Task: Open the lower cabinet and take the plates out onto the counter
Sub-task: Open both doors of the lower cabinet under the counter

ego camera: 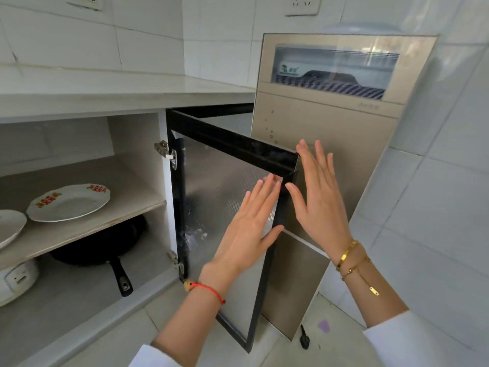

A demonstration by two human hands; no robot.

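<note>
Here the pale worktop (127, 88) runs across the upper left, bare where it shows, with the lower cabinet (135, 144) standing open beneath it. To the right, a tall champagne-coloured appliance (325, 117) with a glass window near its top leans or stands against the tiled wall. The cabinet door (227, 186), black-framed with a textured silvery panel, is swung out on its two hinges so that its free edge points toward the camera.

Inside the cabinet a shelf (87, 226) splits the space. On that shelf rest the plates: a white plate with red and gold rim marks (68, 203) lies flat toward the front, and the edge of a second white plate (10, 227) shows at the far left, just beside the first and partly cut off by the frame. Below the shelf, on the cabinet floor, lies a black frying pan (105, 245) with its handle pointing outward, and near it to the left a white appliance (17, 279), only partly visible.

The left hand (251, 229) is spread flat, fingers extended, palm against the inner face of the door near its free edge. The right hand (320, 197) is likewise spread wide on the outer side of that edge, holding nothing. A red cord bracelet (209, 290) circles the left wrist; gold bracelets (352, 258) hang on the right.
</note>
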